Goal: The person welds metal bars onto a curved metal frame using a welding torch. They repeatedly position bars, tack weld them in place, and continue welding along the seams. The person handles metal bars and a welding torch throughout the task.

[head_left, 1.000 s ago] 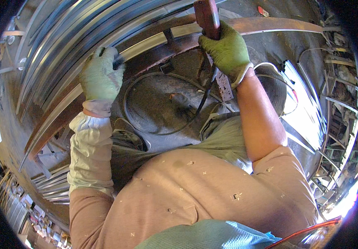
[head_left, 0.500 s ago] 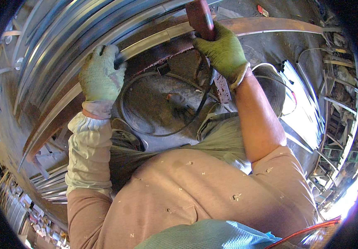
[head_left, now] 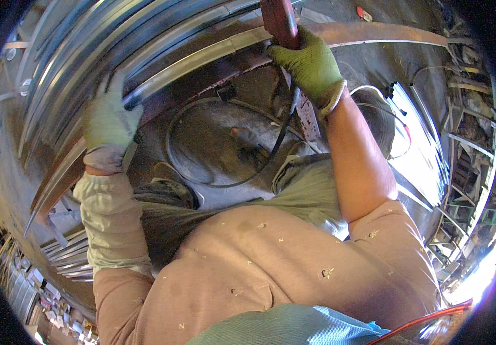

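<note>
My right hand [head_left: 311,64], in a green coated glove, is closed round a dark red, block-shaped tool [head_left: 281,23] whose upper end leaves the top of the view. A black cable [head_left: 288,118] hangs down from that hand. Beneath the tool, a long bright metal strip [head_left: 202,56] lies along a rusty brown steel beam [head_left: 383,34]. At the left, my gloved left hand [head_left: 110,119] lies over the strip and beam. Motion smears its fingers, so their grip cannot be made out.
Beyond the beam lie several long shiny metal profiles [head_left: 95,54]. The black cable coils on the floor between my legs, in front of a bucket-like container [head_left: 374,123]. Metal racks [head_left: 469,155] stand at the right; scrap pieces [head_left: 58,313] lie at the lower left.
My left hand has slid left and slightly toward me along the strip, uncovering more of it. My right hand and the red tool have barely shifted.
</note>
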### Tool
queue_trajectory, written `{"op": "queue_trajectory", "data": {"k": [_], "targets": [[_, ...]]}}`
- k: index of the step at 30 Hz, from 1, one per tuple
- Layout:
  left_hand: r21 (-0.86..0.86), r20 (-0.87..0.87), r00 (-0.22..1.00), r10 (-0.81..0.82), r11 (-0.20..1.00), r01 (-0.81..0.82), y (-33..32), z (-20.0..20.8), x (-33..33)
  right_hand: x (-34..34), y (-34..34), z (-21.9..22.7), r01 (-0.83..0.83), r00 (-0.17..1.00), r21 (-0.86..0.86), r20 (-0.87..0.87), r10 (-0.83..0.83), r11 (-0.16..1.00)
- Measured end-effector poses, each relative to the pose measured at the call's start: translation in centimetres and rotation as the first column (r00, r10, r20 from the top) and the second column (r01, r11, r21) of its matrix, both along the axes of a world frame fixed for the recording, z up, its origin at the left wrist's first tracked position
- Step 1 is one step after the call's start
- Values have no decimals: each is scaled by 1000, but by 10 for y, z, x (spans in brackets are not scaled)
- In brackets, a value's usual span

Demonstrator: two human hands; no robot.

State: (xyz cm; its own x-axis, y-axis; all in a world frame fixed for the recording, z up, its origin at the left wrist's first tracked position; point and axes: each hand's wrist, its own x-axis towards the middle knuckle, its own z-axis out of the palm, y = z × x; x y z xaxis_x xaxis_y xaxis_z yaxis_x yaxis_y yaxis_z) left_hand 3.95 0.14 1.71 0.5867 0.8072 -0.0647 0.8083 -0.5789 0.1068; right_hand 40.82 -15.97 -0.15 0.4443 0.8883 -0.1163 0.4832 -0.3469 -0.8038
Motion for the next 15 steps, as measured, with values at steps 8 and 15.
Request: {"op": "queue_trajectory", "data": {"k": [8, 15], "targets": [[-127, 52, 996, 70, 990, -63, 5, -6, -14, 12, 28, -35, 122, 991, 46, -55, -119, 991], [-119, 47, 993, 108, 988, -102, 0, -2, -6, 13, 36, -31, 143, 953, -54, 277, -123, 988]]}}
